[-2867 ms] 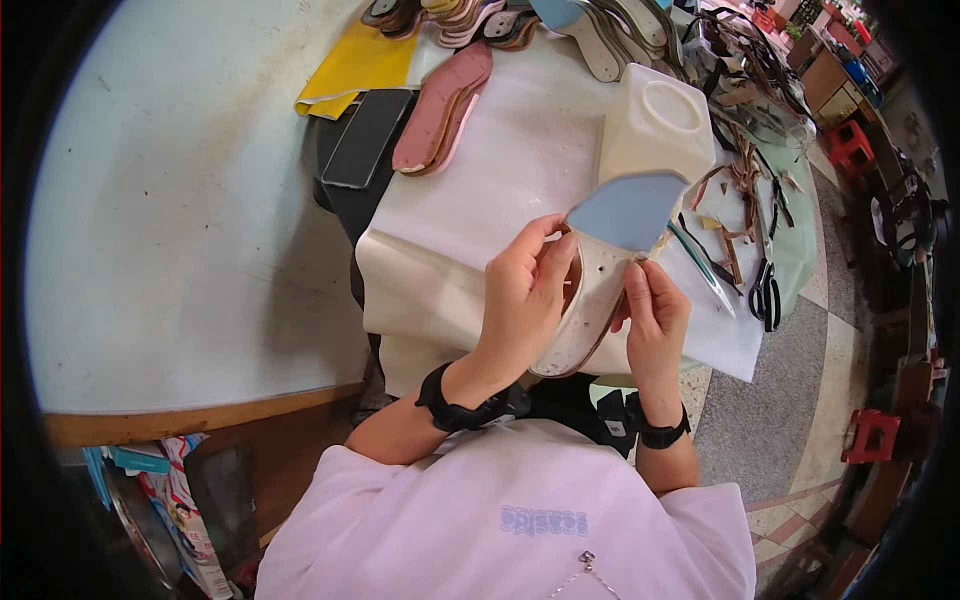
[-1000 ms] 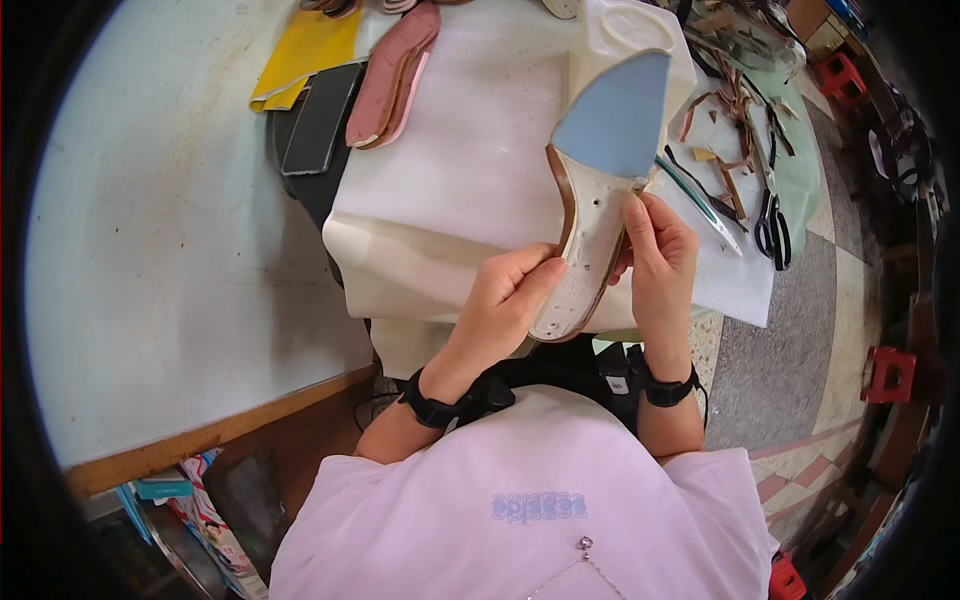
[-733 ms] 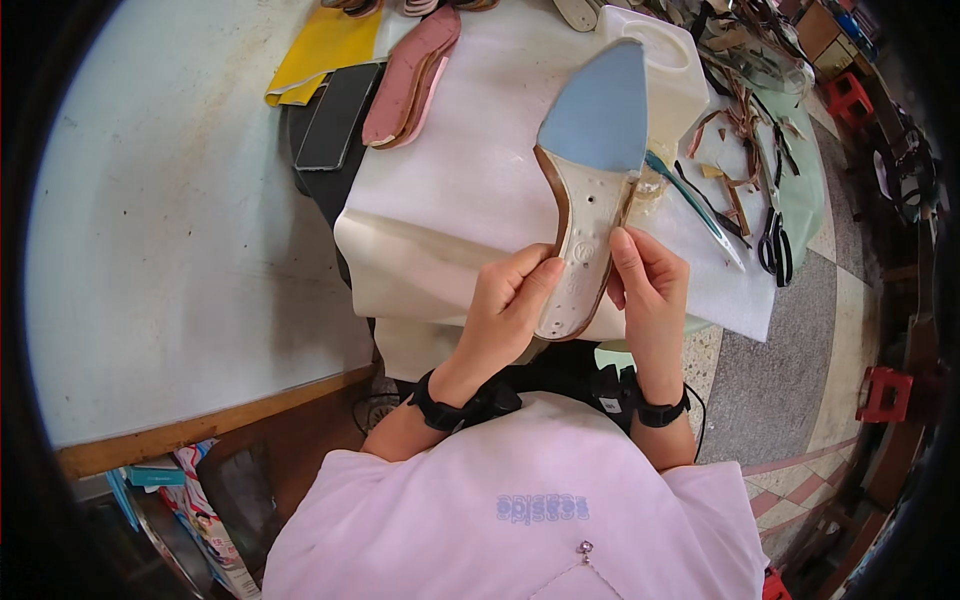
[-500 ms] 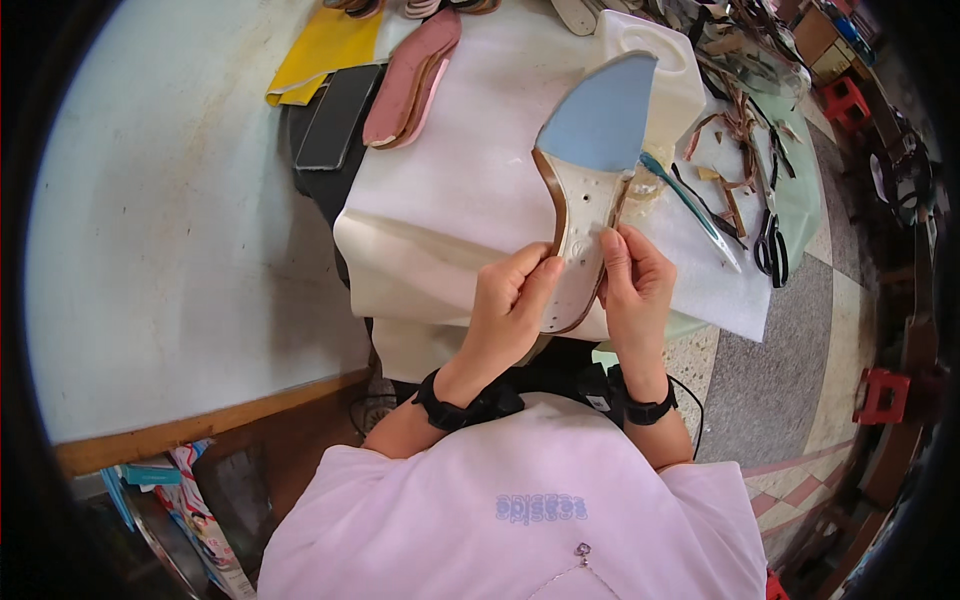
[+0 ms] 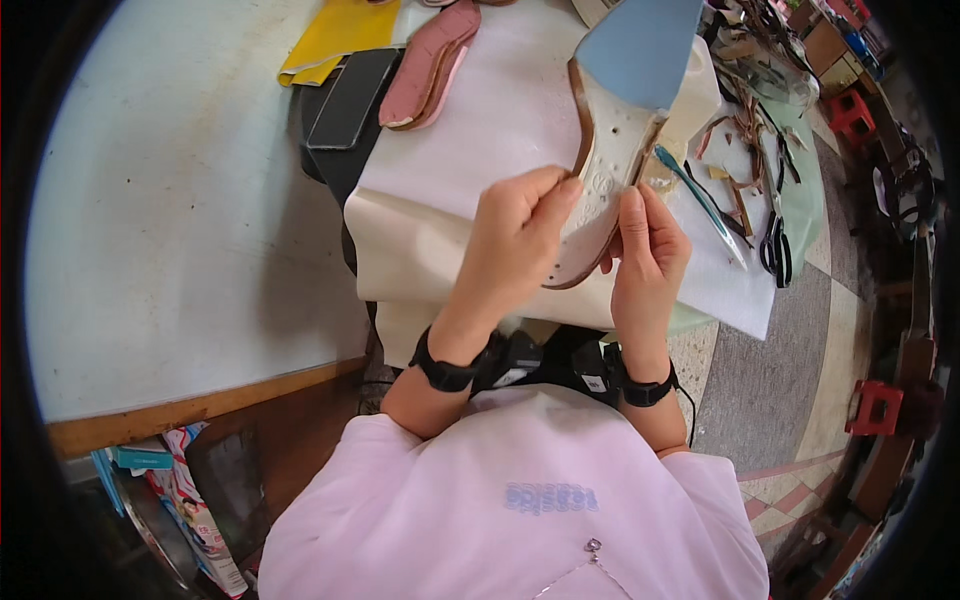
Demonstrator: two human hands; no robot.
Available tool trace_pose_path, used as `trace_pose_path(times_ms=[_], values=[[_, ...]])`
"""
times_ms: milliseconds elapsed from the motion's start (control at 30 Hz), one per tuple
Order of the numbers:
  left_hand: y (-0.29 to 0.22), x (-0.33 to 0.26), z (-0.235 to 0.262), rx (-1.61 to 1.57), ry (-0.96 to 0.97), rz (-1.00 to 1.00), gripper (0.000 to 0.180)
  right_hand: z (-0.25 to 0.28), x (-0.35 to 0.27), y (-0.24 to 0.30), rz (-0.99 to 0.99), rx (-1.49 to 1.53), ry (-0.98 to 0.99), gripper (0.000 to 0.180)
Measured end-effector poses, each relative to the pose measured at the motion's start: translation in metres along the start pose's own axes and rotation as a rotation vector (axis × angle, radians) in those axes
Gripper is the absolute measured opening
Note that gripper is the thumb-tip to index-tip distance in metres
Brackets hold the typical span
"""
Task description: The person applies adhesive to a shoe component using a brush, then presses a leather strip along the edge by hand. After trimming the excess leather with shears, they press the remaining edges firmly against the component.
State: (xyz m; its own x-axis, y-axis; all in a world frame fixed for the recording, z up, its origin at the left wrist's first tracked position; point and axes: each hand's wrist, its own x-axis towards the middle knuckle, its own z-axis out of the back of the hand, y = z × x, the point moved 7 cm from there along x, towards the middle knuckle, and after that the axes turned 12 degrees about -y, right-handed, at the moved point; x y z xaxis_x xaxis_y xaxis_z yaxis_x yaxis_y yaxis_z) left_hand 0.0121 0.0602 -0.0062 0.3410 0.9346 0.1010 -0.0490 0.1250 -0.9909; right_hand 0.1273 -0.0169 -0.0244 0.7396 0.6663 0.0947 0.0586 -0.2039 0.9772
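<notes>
A shoe insole [image 5: 612, 150] with a white perforated body, brown edge binding and a light blue pointed toe is held upright above a cream sheet [image 5: 470, 190] on the table. My left hand [image 5: 512, 245] pinches its heel end from the left. My right hand [image 5: 645, 250] grips the same end from the right, thumb on the white face. Both wrists wear black bands.
Pink insoles [image 5: 432, 65], a black flat case [image 5: 352, 95] and yellow sheets [image 5: 335, 35] lie at the far left of the sheet. Scissors [image 5: 775, 245], a teal-handled tool [image 5: 700, 195] and brown straps [image 5: 745, 150] lie to the right. Red stools [image 5: 880, 405] stand on the tiled floor.
The insole was lifted from low over the sheet and raised toe-up closer to the camera. Both hands kept hold of its heel end throughout.
</notes>
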Motion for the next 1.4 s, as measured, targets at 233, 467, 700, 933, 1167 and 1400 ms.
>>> trace_pose_path(times_ms=[233, 467, 700, 933, 1167, 1400], values=[[-0.003, 0.007, 0.005, -0.284, -0.073, 0.075, 0.025, -0.011, -0.006, 0.014, 0.148, 0.014, 0.052, 0.026], [0.022, -0.002, 0.01, -0.238, -0.136, 0.111, 0.024, -0.01, -0.013, -0.001, 0.223, -0.03, 0.054, 0.025], [0.024, -0.007, 0.011, -0.4, -0.277, 0.129, 0.026, -0.003, -0.029, -0.011, 0.102, -0.082, 0.045, 0.023], [0.026, -0.007, 0.004, -0.437, -0.31, 0.143, 0.029, -0.001, -0.026, -0.017, 0.183, -0.066, -0.036, 0.014], [0.035, -0.008, -0.003, -0.552, -0.19, 0.23, 0.026, -0.004, -0.037, -0.017, 0.144, -0.233, 0.104, 0.024], [0.033, -0.02, -0.013, -0.571, -0.101, 0.243, 0.041, 0.01, -0.03, -0.019, 0.08, -0.122, 0.025, 0.024]])
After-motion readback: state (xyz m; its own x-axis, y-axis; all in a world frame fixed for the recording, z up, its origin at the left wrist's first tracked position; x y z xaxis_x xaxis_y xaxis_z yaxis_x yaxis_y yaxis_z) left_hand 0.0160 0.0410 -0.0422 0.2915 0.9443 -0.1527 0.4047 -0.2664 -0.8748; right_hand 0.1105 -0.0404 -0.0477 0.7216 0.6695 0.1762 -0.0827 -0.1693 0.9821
